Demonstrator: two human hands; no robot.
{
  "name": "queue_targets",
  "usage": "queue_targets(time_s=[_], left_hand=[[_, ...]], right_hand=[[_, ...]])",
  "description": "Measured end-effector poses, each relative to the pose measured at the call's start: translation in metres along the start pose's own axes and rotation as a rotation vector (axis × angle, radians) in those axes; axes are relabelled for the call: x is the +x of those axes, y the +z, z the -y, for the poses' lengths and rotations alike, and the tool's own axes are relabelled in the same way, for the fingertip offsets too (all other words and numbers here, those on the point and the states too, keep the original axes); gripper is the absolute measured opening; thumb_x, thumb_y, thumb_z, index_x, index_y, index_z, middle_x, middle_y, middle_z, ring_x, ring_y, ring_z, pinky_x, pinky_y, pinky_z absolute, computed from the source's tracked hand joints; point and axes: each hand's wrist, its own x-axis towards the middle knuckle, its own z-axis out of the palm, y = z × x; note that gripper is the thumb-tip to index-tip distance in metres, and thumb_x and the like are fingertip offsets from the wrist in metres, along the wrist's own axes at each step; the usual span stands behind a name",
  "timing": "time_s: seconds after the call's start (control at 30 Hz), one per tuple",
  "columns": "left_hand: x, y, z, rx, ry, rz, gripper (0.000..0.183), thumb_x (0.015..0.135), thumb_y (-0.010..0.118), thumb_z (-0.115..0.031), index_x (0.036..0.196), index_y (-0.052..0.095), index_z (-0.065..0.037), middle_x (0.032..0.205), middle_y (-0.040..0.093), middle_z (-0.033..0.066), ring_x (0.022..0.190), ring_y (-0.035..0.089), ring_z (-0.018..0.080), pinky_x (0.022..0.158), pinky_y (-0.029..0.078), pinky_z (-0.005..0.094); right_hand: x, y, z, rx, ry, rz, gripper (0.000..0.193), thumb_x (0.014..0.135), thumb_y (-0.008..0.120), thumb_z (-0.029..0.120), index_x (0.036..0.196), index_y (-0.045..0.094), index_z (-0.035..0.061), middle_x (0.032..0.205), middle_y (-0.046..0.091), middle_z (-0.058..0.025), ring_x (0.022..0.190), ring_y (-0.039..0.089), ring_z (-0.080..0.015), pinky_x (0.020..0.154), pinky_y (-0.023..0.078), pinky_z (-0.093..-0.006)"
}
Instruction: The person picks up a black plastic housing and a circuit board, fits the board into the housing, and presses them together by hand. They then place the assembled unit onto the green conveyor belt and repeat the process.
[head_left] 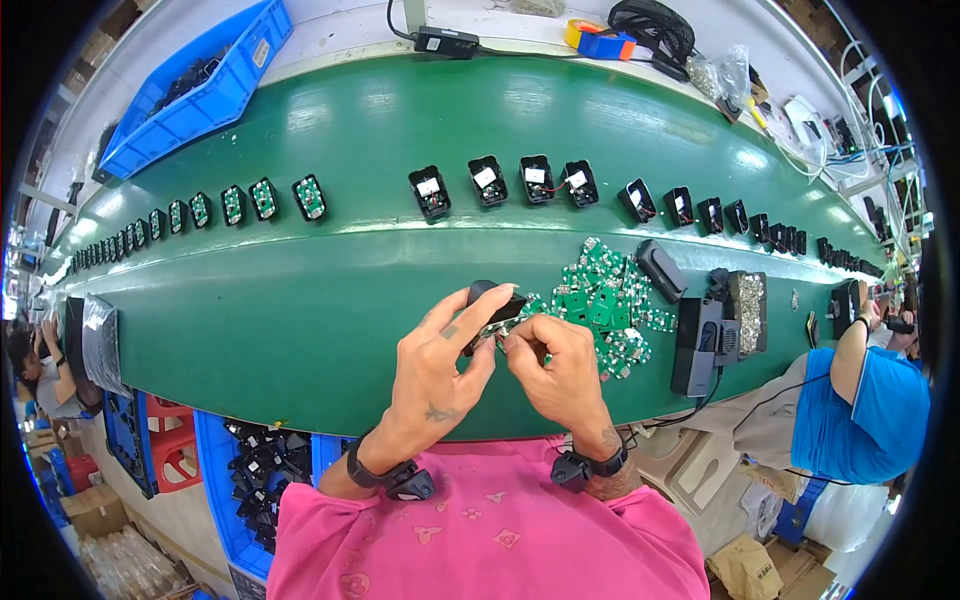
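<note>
Black plastic, a small case (509, 307) sits at mid-frame, gripped by the left hand (432, 358); the right hand (556, 364) is curled, its thumb and forefinger closed at the case's lower edge, on what I cannot tell. Too hard a push there could slip or damage a small part. The heaped green circuit boards (604, 302), right of centre, lie near the right knuckles, so a careless sweep might scatter them. Open black cases (431, 203) line the upper middle.

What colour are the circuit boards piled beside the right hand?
Green, with small silvery and pale parts on them; the circuit boards show best in the head view.
</note>
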Motion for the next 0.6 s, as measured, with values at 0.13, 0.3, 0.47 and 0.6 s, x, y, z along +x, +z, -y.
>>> queue_targets(time_s=[0.13, 0.3, 0.47, 0.6], left_hand=[[0.0001, 0.0012, -0.0011, 0.026, 0.029, -0.003, 0.056, 0.078, 0.064, 0.011, 0.129, 0.064, -0.010, 0.121, 0.064, 0.0176, 0.095, 0.070, 0.0250, 0.074, 0.060, 0.0300], [-0.0046, 0.0060, 0.0018, 0.210, 0.109, -0.055, 0.056, 0.077, 0.064, 0.010, 0.130, 0.064, -0.010, 0.118, 0.065, 0.0188, 0.090, 0.070, 0.0291, 0.070, 0.059, 0.0321], [-0.0017, 0.0047, 0.0030, 0.154, 0.048, -0.026, 0.057, 0.077, 0.065, 0.010, 0.130, 0.064, -0.011, 0.118, 0.065, 0.0191, 0.088, 0.070, 0.0289, 0.069, 0.059, 0.0326], [-0.0015, 0.0065, 0.0044, 0.156, 0.095, -0.040, 0.057, 0.077, 0.065, 0.010, 0.130, 0.064, -0.012, 0.117, 0.065, 0.0181, 0.085, 0.071, 0.0283, 0.069, 0.058, 0.0325]], right_hand=[[-0.0001, -0.0006, -0.0009, 0.001, 0.010, -0.007, 0.013, 0.084, 0.066, 0.003, 0.075, 0.060, -0.0032, 0.064, 0.060, -0.0080, 0.053, 0.054, -0.0118, 0.049, 0.041, -0.0286], [-0.0021, 0.0038, -0.0037, -0.076, -0.036, -0.011, 0.010, 0.087, 0.065, 0.004, 0.080, 0.063, -0.0035, 0.067, 0.062, -0.0092, 0.054, 0.056, -0.0136, 0.050, 0.042, -0.0291], [-0.0025, 0.0002, -0.0037, -0.065, -0.076, 0.016, 0.007, 0.090, 0.064, 0.003, 0.088, 0.066, -0.0035, 0.072, 0.064, -0.0104, 0.056, 0.058, -0.0154, 0.051, 0.044, -0.0293], [-0.0024, -0.0008, -0.0051, -0.063, -0.088, 0.003, 0.006, 0.090, 0.064, 0.002, 0.088, 0.066, -0.0033, 0.071, 0.063, -0.0107, 0.056, 0.058, -0.0174, 0.051, 0.044, -0.0300]])
